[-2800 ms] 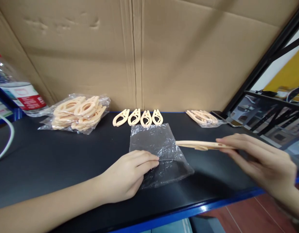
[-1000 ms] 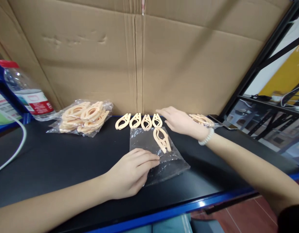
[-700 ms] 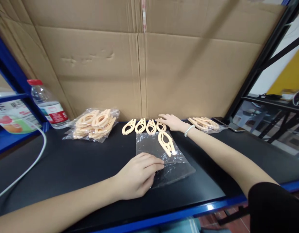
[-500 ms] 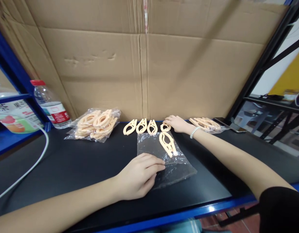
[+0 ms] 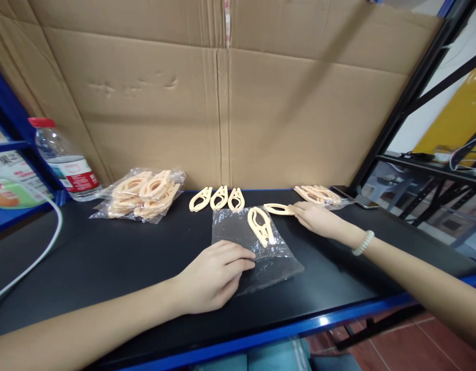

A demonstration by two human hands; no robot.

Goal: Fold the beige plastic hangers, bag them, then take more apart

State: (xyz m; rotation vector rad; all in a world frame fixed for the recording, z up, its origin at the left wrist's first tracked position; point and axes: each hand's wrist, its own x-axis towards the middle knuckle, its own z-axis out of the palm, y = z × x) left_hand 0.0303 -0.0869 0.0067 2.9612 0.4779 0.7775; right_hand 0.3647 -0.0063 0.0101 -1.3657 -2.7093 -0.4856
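Note:
My left hand (image 5: 218,278) is closed at the near left edge of a clear plastic bag (image 5: 232,226), which lies flat on the black table. One cream folding hanger (image 5: 261,226) shows at the bag's far right part. To the right, my right hand (image 5: 318,219) pinches the end of another cream folding hanger (image 5: 278,209), held nearly level just beyond the bag. Three more folding hangers stand in a row behind the bag: a left one (image 5: 200,199), a middle one (image 5: 219,198) and a right one (image 5: 236,199).
A pile of bagged hangers (image 5: 145,193) lies at the back left, beside a red-capped bottle (image 5: 69,165). More bagged hangers (image 5: 317,195) and a phone (image 5: 365,201) are at the back right. A cardboard wall (image 5: 299,103) closes off the back; a white cable (image 5: 40,263) crosses the left side.
My right hand has taken the rightmost hanger out of the row and drawn it right and nearer to me. The left hand keeps its place on the bag. The view has shifted slightly.

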